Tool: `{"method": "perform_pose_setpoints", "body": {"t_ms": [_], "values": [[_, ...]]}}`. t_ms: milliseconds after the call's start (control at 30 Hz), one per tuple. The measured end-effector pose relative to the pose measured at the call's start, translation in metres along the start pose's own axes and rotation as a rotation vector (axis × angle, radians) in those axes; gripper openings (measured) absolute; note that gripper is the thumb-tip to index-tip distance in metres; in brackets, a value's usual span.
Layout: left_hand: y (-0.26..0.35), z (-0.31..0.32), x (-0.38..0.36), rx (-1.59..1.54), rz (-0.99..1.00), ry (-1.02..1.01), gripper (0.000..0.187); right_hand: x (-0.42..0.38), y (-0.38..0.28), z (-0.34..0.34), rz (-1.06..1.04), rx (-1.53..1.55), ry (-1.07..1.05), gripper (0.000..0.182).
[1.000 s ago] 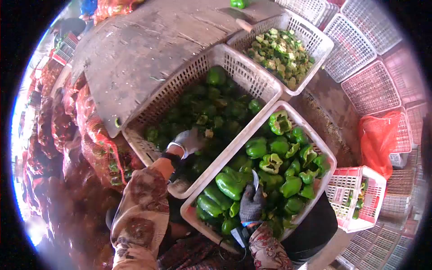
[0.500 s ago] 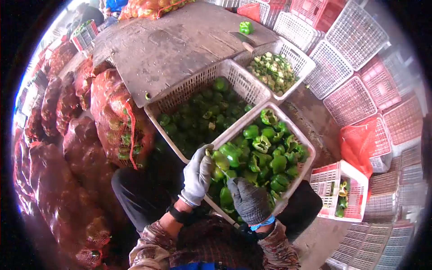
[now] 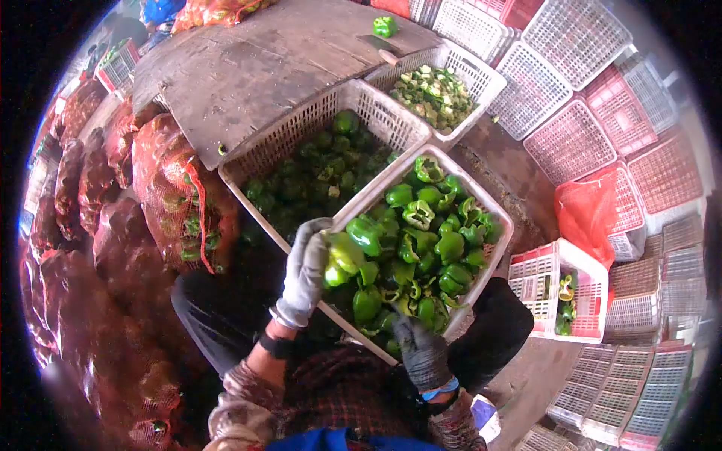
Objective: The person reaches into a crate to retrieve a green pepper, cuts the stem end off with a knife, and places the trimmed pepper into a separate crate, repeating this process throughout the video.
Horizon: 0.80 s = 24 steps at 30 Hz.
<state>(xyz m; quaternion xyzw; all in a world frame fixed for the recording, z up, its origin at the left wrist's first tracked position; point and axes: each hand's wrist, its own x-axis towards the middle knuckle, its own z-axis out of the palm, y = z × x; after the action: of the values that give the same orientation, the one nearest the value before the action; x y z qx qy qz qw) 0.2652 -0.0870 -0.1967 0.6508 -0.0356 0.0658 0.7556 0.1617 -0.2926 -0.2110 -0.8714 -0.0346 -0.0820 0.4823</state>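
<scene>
Gripping a bright green bell pepper (image 3: pixel 344 259) in the left hand (image 3: pixel 303 272), gloved in light grey, with fingers bent round its left side, over the near-left part of the front crate (image 3: pixel 508 225). Partly curled in the right hand (image 3: pixel 423 352), dark-gloved, at the crate's near edge; cannot tell whether closed on anything. Half a second ago, brought together at the pepper with both hands; now parted, with the pepper up to the left. Seems to mean control by the left hand alone, apart from any work by the right.

Heaped below, cut and whole-looking peppers (image 3: pixel 450 246). Set alongside, at the upper left, a second crate (image 3: pixel 387 113) of shaded peppers. Farther off, pale green scraps (image 3: pixel 432 94) in a third crate (image 3: pixel 487 81), just beside a wooden-handled tool (image 3: pixel 388 57) on a worn board (image 3: pixel 278 83). Piled outward, red mesh sacks (image 3: pixel 162 184) at left, stacked plastic crates (image 3: pixel 575 41) at right.
</scene>
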Motion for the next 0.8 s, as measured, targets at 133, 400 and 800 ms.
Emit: {"method": "perform_pose_setpoints", "body": {"t_ms": [133,400,800], "values": [[-0.009,0.021,-0.01,0.142,-0.012,-0.432,0.046,0.028,-0.009,-0.018,0.147,0.106,-0.152,0.057],[-0.023,0.056,-0.06,0.036,-0.175,-0.429,0.056,0.013,0.005,0.001,0.062,0.032,0.134,0.075],[-0.041,0.053,-0.06,-0.067,-0.563,-0.843,0.049,-0.009,0.044,-0.053,0.491,0.694,-0.416,0.069]]}}
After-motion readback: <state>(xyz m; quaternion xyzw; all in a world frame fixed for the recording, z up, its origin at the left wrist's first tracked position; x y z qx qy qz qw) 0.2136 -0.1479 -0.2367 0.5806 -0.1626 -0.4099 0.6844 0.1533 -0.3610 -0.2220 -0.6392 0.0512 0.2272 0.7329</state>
